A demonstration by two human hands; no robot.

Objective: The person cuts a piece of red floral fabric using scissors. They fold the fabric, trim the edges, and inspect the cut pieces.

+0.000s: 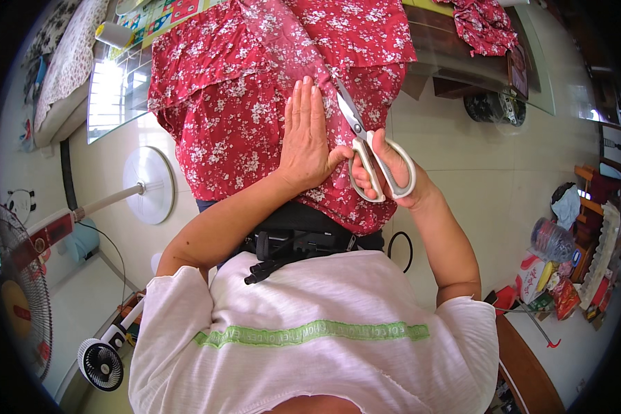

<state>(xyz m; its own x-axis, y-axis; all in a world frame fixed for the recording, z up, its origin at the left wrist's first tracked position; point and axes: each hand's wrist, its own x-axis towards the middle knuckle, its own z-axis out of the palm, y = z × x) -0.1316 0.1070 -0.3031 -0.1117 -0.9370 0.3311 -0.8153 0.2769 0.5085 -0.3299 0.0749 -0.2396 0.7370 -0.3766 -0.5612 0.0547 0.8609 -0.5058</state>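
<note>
A red floral garment (222, 145) with small buttons hangs over the glass table's front edge and down across my lap. A paler strip, perhaps the cloth's reverse side, runs down its middle. My left hand (305, 139) lies flat on the garment, fingers straight and close together, thumb spread toward the scissors. In my right hand (414, 178) is a pair of scissors (358, 127) with white and grey handles. Their blades are slightly apart and point away from me, tips close to the pale strip's right side. Whether cloth lies between the blades I cannot tell.
A cone of white thread (115, 35) lies at the glass table's (101, 114) left end. Another bunched red floral cloth (484, 26) rests at the far right. Left stand a fan's round base (147, 183) and a small fan (101, 362). A large plastic bottle (551, 240) sits among clutter at right.
</note>
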